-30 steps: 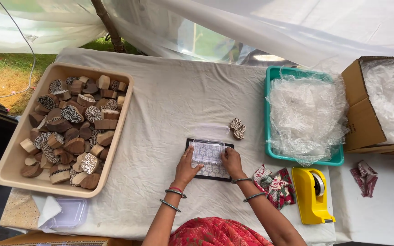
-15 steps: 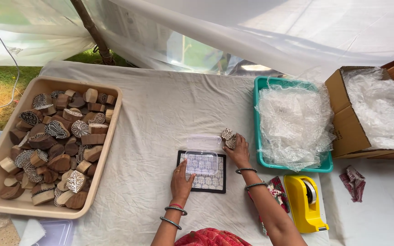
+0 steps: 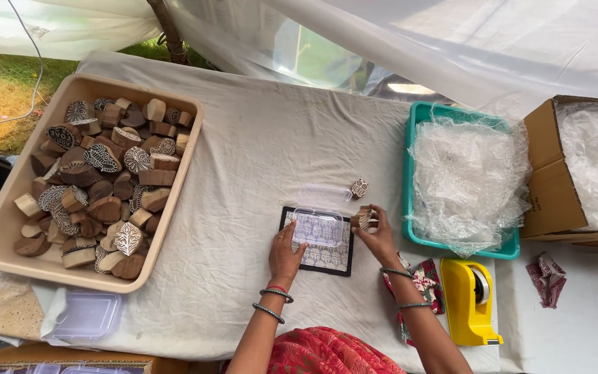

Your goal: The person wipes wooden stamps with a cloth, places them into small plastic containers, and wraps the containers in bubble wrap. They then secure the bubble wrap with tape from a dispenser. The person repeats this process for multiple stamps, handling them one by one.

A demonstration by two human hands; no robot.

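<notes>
**Right hand holds a carved block beside the printed card**

Your grip on the right is closed around a small wooden block (image 3: pixel 363 218): the fingers of your right hand (image 3: pixel 380 239) pinch it just off the right edge of the black-bordered card (image 3: pixel 327 256), carved face turned sideways, it seems, so the pattern can be seen. Your left hand (image 3: pixel 284 255) holds nothing; it lies flat, fingers spread, on the card's left edge, likely to keep it from sliding on the cloth. A clear plastic box (image 3: pixel 318 227) sits on the upper part of the card, with its lid (image 3: pixel 323 197) lying just behind it on the table (image 3: pixel 257 152). A second small block (image 3: pixel 359 188) rests alone on the cloth, near the lid and just above your right hand.

Further out, the teal tray (image 3: pixel 410 173) to your right is stuffed with bubble wrap (image 3: pixel 468 180), and a cardboard box (image 3: pixel 548 180) beside it holds more. A yellow tape dispenser (image 3: pixel 468 301) stands near your right forearm, with a folded patterned cloth (image 3: pixel 423 284) next to it. Far left, a beige tub (image 3: pixel 8 201) is heaped with many more carved blocks.
</notes>
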